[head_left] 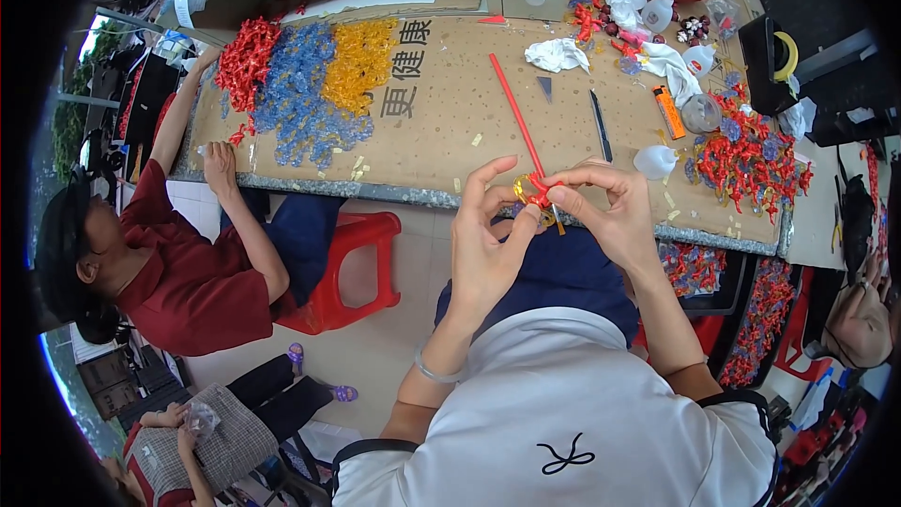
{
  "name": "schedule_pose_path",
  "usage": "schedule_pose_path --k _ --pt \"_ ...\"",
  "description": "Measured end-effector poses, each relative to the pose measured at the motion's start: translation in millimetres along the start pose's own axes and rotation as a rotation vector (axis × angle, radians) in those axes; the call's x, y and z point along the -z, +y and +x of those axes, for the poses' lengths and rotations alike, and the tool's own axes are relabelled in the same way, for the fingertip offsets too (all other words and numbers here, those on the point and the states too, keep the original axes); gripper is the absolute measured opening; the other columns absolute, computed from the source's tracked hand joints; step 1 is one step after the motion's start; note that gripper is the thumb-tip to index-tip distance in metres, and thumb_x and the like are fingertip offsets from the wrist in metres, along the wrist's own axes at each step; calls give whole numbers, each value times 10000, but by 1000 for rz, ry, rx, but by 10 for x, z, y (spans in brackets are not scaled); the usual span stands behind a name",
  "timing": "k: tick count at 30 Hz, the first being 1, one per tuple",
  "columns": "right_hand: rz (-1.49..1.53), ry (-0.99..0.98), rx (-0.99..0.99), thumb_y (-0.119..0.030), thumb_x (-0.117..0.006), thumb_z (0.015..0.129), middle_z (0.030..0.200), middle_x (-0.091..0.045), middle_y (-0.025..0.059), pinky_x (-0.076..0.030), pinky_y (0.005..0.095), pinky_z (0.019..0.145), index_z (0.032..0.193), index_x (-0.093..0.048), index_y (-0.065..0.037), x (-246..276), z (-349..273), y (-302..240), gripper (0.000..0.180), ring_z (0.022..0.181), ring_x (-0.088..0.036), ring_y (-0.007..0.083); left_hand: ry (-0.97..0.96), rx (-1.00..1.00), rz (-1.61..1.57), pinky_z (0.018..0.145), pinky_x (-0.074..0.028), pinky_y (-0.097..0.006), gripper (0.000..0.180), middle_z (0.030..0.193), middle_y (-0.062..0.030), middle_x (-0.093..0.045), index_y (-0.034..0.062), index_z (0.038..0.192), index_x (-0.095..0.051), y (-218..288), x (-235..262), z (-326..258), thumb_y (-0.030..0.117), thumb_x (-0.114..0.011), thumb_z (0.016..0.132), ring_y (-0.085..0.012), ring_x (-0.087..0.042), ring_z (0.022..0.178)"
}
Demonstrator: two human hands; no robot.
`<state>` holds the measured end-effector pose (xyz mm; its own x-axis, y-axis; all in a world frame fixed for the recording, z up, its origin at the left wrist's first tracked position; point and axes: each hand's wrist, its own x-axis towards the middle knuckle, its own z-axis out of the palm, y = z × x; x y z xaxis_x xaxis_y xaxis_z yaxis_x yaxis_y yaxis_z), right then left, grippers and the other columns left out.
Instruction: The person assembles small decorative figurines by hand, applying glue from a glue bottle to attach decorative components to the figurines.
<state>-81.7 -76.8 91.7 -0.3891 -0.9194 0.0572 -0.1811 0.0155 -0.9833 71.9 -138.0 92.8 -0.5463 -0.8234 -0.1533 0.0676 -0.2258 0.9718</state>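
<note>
In front of my body, above the near edge of the workbench, my left hand (pixel 490 242) and my right hand (pixel 608 208) meet with fingertips pinched. Between them is a small red and yellow translucent plastic piece (pixel 532 192); fingers cover much of it. A long red-handled brush (pixel 514 111) slants from the bench toward my hands, its tip showing below my fingers. Whether my fingers also grip it, I cannot tell. Right of my hands, a white squeeze bottle (pixel 654 162) lies near the bench edge.
Red (pixel 246 61), blue (pixel 305 94) and yellow (pixel 361 61) piles of plastic pieces cover the bench's left. At right are a mixed pile (pixel 751 164), a black pen (pixel 600 124), an orange box cutter (pixel 669 113) and crumpled tissue (pixel 557 54). A co-worker (pixel 178 272) sits at left beside a red stool (pixel 357 272).
</note>
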Motion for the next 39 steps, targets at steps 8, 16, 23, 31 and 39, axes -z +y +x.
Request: schedule_pose_path --k 8,16,23,31,39 --pt "-17 36 89 -85 -750 781 763 -707 87 -453 292 714 899 -743 -17 -64 28 -25 136 723 -594 146 49 -16 -54 748 -577 -286 507 951 -113 -653 -19 1308 -410 28 -9 9 -115 -568 837 -146 -650 859" --pt "-37 41 110 -70 -748 771 741 -697 81 -442 298 708 886 -740 -12 -87 16 -5 129 701 -581 155 86 -4 -62 722 -555 -219 478 899 -71 -624 -6 1260 -426 26 -27 12 -103 -595 824 -101 -628 834" --pt "-126 76 176 -58 -745 758 717 -683 80 -437 305 704 870 -735 -13 -113 -2 -65 122 685 -579 170 105 -5 -95 691 -546 -208 446 853 -52 -610 -5 1206 -456 12 -23 13 -114 -612 802 -97 -626 806" --pt "-171 83 201 -45 -743 750 712 -674 87 -437 308 696 850 -722 -9 -140 -38 -77 109 683 -580 192 104 -14 -98 680 -548 -210 420 839 -48 -607 -8 1178 -471 -20 -10 3 -112 -617 798 -91 -626 792" --pt "-212 103 228 -20 -738 733 718 -674 89 -443 314 705 838 -718 -7 -144 -44 -85 109 687 -584 208 96 5 -107 682 -563 -215 391 847 -58 -618 -20 1159 -477 1 -23 13 -121 -612 806 -94 -630 794"
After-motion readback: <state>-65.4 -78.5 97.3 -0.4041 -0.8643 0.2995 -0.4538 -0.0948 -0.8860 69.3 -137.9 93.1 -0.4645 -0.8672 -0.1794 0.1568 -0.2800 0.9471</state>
